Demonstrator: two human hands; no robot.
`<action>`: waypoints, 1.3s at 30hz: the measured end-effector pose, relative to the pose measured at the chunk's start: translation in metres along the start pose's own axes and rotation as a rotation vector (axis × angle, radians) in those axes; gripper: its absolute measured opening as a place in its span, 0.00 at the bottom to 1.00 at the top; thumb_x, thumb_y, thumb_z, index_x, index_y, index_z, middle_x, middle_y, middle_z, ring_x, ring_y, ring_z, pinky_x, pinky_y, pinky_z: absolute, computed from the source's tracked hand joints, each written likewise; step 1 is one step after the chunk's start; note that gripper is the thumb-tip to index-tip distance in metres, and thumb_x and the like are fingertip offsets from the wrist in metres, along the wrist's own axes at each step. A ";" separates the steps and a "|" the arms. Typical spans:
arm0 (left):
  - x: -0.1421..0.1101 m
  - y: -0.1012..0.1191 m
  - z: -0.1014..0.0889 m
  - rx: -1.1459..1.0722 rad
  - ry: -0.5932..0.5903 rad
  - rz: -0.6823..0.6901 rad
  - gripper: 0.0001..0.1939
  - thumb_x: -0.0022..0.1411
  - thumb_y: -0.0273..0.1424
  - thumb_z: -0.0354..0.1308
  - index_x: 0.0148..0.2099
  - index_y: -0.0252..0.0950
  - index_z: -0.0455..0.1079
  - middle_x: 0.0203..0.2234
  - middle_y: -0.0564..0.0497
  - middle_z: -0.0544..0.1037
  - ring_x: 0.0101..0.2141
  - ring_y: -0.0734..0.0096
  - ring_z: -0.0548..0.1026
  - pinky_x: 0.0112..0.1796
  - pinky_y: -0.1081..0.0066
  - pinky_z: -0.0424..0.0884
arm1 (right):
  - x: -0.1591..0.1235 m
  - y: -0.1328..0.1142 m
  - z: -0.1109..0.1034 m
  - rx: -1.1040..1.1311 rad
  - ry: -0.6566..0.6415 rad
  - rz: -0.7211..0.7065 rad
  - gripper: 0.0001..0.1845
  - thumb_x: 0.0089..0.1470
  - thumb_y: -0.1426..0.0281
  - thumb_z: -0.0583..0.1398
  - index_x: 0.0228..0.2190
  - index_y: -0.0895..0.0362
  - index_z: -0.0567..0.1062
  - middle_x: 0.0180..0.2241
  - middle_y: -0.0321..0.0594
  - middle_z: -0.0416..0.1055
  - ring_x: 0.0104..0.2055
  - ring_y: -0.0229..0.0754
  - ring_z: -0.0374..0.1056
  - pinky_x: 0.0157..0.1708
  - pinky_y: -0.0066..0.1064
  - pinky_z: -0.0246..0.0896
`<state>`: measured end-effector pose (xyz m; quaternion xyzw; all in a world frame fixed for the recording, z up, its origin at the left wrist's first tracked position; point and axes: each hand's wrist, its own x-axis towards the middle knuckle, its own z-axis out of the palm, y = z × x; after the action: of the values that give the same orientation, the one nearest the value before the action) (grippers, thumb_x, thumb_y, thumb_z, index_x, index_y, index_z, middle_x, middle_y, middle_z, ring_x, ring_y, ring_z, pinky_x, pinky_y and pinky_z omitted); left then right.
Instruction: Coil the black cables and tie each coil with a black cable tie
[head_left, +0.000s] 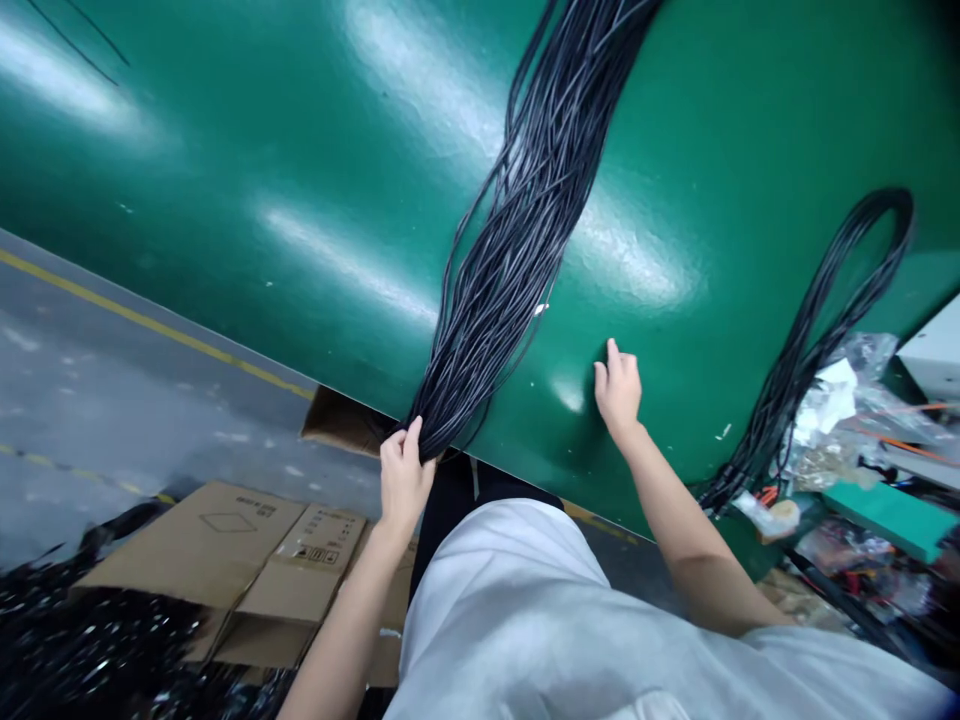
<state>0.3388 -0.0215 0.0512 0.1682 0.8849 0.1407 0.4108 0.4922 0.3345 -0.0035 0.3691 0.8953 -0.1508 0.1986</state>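
A long bundle of thin black cables point(525, 220) runs down the green tabletop point(300, 160) from the far edge of the view to the near edge. My left hand point(405, 470) is closed around its near end, right at the table edge. The cable tips below that grip are mostly hidden. To the right of the bundle, apart from it, my right hand point(619, 390) is over the green surface with its index finger stretched out and nothing visible in it.
Another looped bundle of black cables point(810, 330) lies at the right, beside plastic bags point(862, 400) and a green box point(892, 515). Below the table edge stand open cardboard boxes point(225, 540), with shiny black items point(97, 640) at the lower left. Two thin dark strands point(82, 50) lie at the upper left.
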 end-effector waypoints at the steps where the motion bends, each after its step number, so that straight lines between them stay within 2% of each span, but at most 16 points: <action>1: -0.005 0.005 0.001 -0.004 -0.012 -0.002 0.32 0.59 0.25 0.58 0.66 0.32 0.59 0.45 0.39 0.67 0.46 0.52 0.69 0.48 0.55 0.70 | 0.000 0.009 -0.006 0.011 0.035 0.033 0.29 0.66 0.59 0.46 0.60 0.61 0.66 0.43 0.54 0.69 0.45 0.51 0.67 0.47 0.45 0.68; 4: -0.011 0.015 0.003 -0.024 -0.060 0.006 0.32 0.60 0.25 0.56 0.66 0.31 0.57 0.42 0.40 0.69 0.45 0.52 0.68 0.49 0.53 0.69 | 0.020 0.004 -0.012 0.066 0.053 -0.064 0.26 0.67 0.60 0.45 0.59 0.58 0.68 0.50 0.53 0.69 0.53 0.50 0.66 0.55 0.45 0.63; 8: -0.002 0.014 -0.017 -0.024 -0.112 0.018 0.29 0.58 0.26 0.57 0.62 0.32 0.62 0.39 0.43 0.71 0.43 0.53 0.69 0.45 0.56 0.71 | 0.078 -0.051 0.007 0.108 -0.069 -0.319 0.24 0.67 0.61 0.47 0.60 0.53 0.66 0.63 0.48 0.61 0.65 0.52 0.55 0.62 0.51 0.54; 11: 0.001 0.009 -0.049 -0.016 -0.085 0.043 0.23 0.58 0.27 0.57 0.57 0.33 0.66 0.37 0.45 0.71 0.41 0.55 0.70 0.42 0.59 0.72 | 0.110 -0.082 0.027 0.195 -0.100 -0.427 0.20 0.67 0.61 0.48 0.53 0.52 0.72 0.61 0.47 0.63 0.65 0.52 0.54 0.61 0.53 0.53; 14: -0.011 0.013 -0.064 -0.034 -0.085 0.098 0.20 0.60 0.28 0.56 0.55 0.33 0.67 0.37 0.45 0.71 0.40 0.57 0.71 0.41 0.60 0.72 | 0.110 -0.080 0.031 0.299 -0.096 -0.501 0.16 0.66 0.62 0.51 0.44 0.52 0.76 0.54 0.45 0.70 0.60 0.48 0.61 0.59 0.48 0.57; 16: -0.026 0.022 -0.049 -0.073 -0.154 0.139 0.20 0.62 0.28 0.55 0.57 0.34 0.65 0.40 0.43 0.72 0.42 0.57 0.71 0.43 0.60 0.72 | 0.092 -0.058 0.022 0.309 -0.076 -0.466 0.13 0.65 0.63 0.53 0.41 0.53 0.76 0.50 0.44 0.73 0.57 0.48 0.65 0.58 0.47 0.60; 19: -0.049 0.042 0.000 -0.194 -0.366 0.213 0.30 0.61 0.25 0.55 0.65 0.33 0.58 0.53 0.37 0.70 0.53 0.54 0.69 0.53 0.56 0.70 | 0.052 -0.008 -0.006 0.229 0.049 -0.245 0.12 0.62 0.67 0.54 0.41 0.54 0.76 0.48 0.47 0.74 0.54 0.50 0.68 0.57 0.49 0.62; 21: -0.061 0.049 0.031 -0.268 -0.457 0.213 0.35 0.59 0.24 0.55 0.68 0.32 0.54 0.63 0.34 0.62 0.62 0.49 0.62 0.58 0.51 0.66 | 0.032 0.021 -0.031 0.180 0.161 -0.106 0.16 0.60 0.71 0.52 0.45 0.54 0.75 0.52 0.50 0.71 0.56 0.52 0.66 0.57 0.52 0.62; 23: -0.065 0.044 0.043 -0.356 -0.473 0.187 0.31 0.62 0.24 0.52 0.67 0.36 0.57 0.66 0.38 0.60 0.64 0.52 0.60 0.60 0.51 0.64 | 0.029 0.035 -0.052 0.164 0.244 -0.051 0.21 0.58 0.74 0.50 0.50 0.55 0.73 0.54 0.52 0.69 0.59 0.52 0.64 0.58 0.53 0.61; 26: -0.054 0.010 0.026 -0.435 -0.298 0.146 0.22 0.68 0.26 0.46 0.62 0.42 0.65 0.59 0.44 0.70 0.59 0.62 0.68 0.60 0.56 0.66 | 0.067 0.008 -0.068 0.182 0.276 -0.111 0.21 0.61 0.71 0.50 0.53 0.53 0.71 0.55 0.48 0.69 0.59 0.48 0.64 0.60 0.49 0.60; 29: -0.025 -0.030 0.003 -0.303 0.030 -0.034 0.27 0.67 0.34 0.52 0.67 0.39 0.57 0.63 0.38 0.64 0.64 0.53 0.62 0.62 0.49 0.60 | 0.144 -0.071 -0.060 0.137 0.164 -0.311 0.24 0.65 0.63 0.49 0.61 0.53 0.64 0.62 0.48 0.62 0.65 0.48 0.57 0.64 0.49 0.53; 31: -0.004 -0.045 0.001 -0.266 0.057 -0.172 0.40 0.64 0.40 0.56 0.72 0.35 0.44 0.66 0.33 0.58 0.66 0.46 0.57 0.62 0.45 0.59 | 0.195 -0.128 -0.048 0.032 0.057 -0.488 0.29 0.66 0.57 0.48 0.64 0.54 0.58 0.67 0.47 0.55 0.69 0.52 0.50 0.66 0.54 0.46; 33: 0.009 -0.048 0.010 -0.287 -0.033 -0.259 0.46 0.62 0.44 0.57 0.72 0.32 0.40 0.64 0.30 0.60 0.64 0.43 0.60 0.59 0.44 0.63 | 0.230 -0.163 -0.036 -0.048 -0.066 -0.686 0.31 0.67 0.55 0.46 0.66 0.52 0.55 0.68 0.43 0.53 0.70 0.50 0.47 0.68 0.55 0.39; 34: 0.010 -0.045 0.016 -0.295 -0.075 -0.276 0.45 0.62 0.46 0.57 0.71 0.31 0.41 0.62 0.30 0.64 0.63 0.42 0.63 0.58 0.44 0.65 | 0.239 -0.168 -0.032 -0.079 -0.124 -0.757 0.31 0.67 0.54 0.46 0.66 0.52 0.54 0.68 0.41 0.53 0.70 0.49 0.46 0.68 0.54 0.37; 36: -0.003 -0.037 0.028 -0.286 -0.101 -0.253 0.39 0.63 0.46 0.54 0.68 0.30 0.49 0.56 0.31 0.70 0.58 0.41 0.68 0.54 0.44 0.69 | 0.237 -0.152 -0.028 -0.115 -0.185 -0.777 0.31 0.67 0.54 0.45 0.66 0.53 0.55 0.68 0.41 0.53 0.70 0.46 0.47 0.69 0.49 0.40; 39: -0.049 -0.025 0.039 -0.290 -0.098 -0.132 0.25 0.68 0.39 0.48 0.63 0.34 0.60 0.52 0.35 0.73 0.55 0.46 0.72 0.54 0.46 0.69 | 0.207 -0.091 -0.036 -0.138 -0.120 -0.548 0.32 0.67 0.55 0.44 0.66 0.58 0.57 0.68 0.45 0.52 0.71 0.47 0.46 0.67 0.45 0.45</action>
<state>0.3944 -0.0601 0.0502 0.0551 0.8434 0.2313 0.4818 0.2840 0.4115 -0.0575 0.0897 0.9564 -0.1594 0.2279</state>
